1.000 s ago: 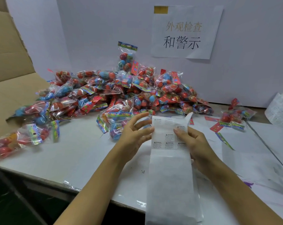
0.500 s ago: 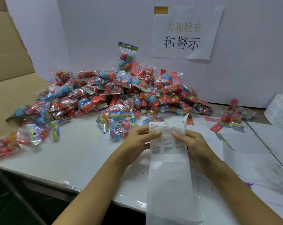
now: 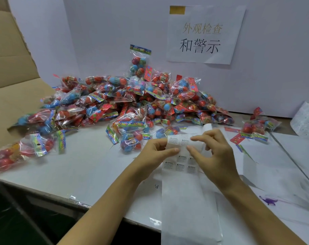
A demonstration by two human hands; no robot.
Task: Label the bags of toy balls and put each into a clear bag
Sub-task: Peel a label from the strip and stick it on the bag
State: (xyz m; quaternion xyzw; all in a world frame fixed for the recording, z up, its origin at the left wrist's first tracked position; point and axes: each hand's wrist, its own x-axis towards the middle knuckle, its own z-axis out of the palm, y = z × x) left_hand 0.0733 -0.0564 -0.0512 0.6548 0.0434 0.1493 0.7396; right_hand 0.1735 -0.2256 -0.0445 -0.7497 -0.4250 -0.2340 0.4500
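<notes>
The bags of balls (image 3: 125,105) lie heaped along the table's (image 3: 83,165) back edge and toward its left edge, within reach for labelling. At the front edge, the left hand (image 3: 157,152) pinches the label strip (image 3: 183,161) by its left side to steady it. The right hand (image 3: 212,152), fingers curled, nips a label on the strip, apparently to peel it.
</notes>
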